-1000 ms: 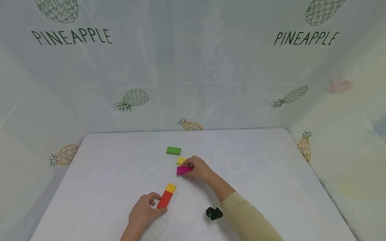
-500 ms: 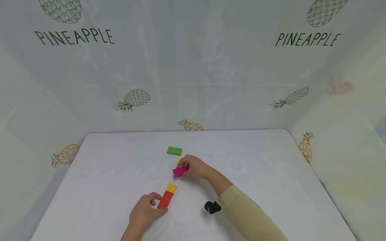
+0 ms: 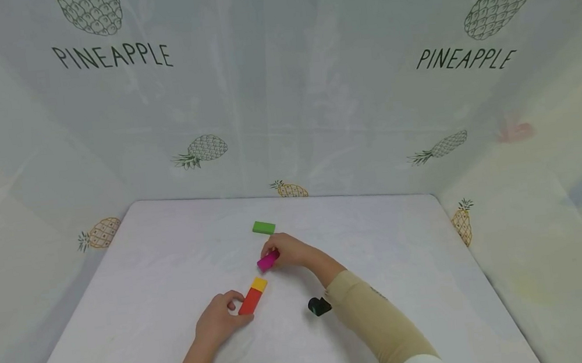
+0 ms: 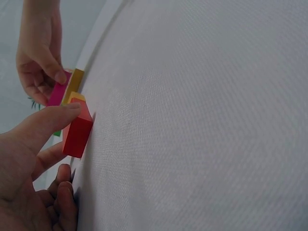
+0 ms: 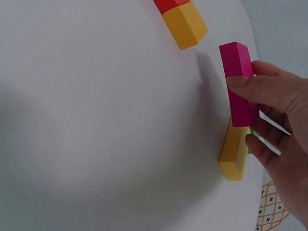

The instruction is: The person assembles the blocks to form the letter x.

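Observation:
My left hand (image 3: 217, 321) pinches a red block (image 3: 250, 302) between thumb and finger, low on the white table. A yellow-orange block (image 3: 259, 284) sits against the red block's far end. Up and to the right, my right hand (image 3: 291, 250) holds a magenta block (image 3: 267, 261) by thumb and fingers. In the right wrist view the magenta block (image 5: 238, 91) is raised off the cloth and casts a shadow. A lighter yellow block (image 5: 233, 161) lies below that hand; the head view hides it behind the fingers.
Beyond the right hand lies a green block (image 3: 264, 227) on the white table (image 3: 382, 254). A pineapple-print curtain (image 3: 315, 103) hangs behind the table and along its sides. A small black device (image 3: 319, 306) shows beside the right sleeve.
My right hand has moved left and slightly nearer with the magenta block, which has turned to slant toward the yellow-orange one. The lighter yellow block is now covered. The left hand stays put.

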`<state>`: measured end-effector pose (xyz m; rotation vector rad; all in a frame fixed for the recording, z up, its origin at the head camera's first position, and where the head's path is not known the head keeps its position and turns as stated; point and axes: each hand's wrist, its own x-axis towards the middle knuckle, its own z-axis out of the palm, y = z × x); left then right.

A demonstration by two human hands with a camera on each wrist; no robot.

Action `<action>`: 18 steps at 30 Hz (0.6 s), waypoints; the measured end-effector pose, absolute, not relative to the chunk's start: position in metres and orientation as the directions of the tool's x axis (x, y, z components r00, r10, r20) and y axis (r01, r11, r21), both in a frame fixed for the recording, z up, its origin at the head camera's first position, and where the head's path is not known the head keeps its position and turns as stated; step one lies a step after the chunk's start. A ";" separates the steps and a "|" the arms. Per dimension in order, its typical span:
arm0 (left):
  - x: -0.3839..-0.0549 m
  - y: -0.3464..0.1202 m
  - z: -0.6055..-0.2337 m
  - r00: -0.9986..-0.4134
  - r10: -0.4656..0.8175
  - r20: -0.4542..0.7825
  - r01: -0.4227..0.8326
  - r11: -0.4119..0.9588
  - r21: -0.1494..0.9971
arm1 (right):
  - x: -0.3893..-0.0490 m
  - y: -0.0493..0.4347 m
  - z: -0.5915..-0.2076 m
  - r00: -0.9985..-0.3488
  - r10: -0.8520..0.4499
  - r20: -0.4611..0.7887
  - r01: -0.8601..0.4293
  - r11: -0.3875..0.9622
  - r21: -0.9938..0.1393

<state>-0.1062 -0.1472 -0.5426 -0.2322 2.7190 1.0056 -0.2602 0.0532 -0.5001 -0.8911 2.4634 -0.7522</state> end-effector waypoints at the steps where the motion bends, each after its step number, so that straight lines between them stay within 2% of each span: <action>1: -0.106 -0.147 -0.542 -0.960 -0.065 -0.271 -0.226 0.750 0.621 | -0.261 0.053 -0.501 -0.704 -0.681 -0.198 -0.459 0.650 -0.606; 18: -0.109 -0.149 -0.549 -0.962 -0.076 -0.263 -0.230 0.747 0.624 | -0.267 0.047 -0.512 -0.637 -0.729 -0.251 -0.540 0.654 -0.529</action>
